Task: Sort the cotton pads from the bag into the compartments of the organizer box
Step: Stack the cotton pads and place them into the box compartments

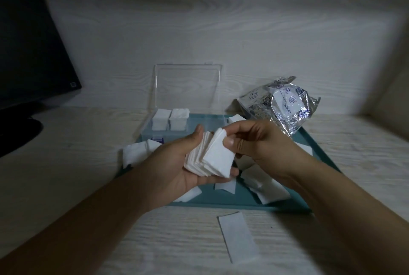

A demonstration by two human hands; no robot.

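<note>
My left hand [174, 164] holds a fanned stack of white square cotton pads [212, 156] above a teal tray [243, 202]. My right hand [254, 142] pinches the front pad of that stack at its top edge. Behind them the clear organizer box [163, 130] stands with its lid [188, 86] raised; two of its left compartments hold stacked pads [170, 118]. The crumpled silver bag [281, 106] lies at the tray's back right. Loose pads [263, 183] lie scattered on the tray, partly hidden by my hands.
A dark monitor [28, 53] and its base stand at the far left. A white paper strip [238, 236] lies on the wooden table in front of the tray. A wood-grain wall closes the back and right side.
</note>
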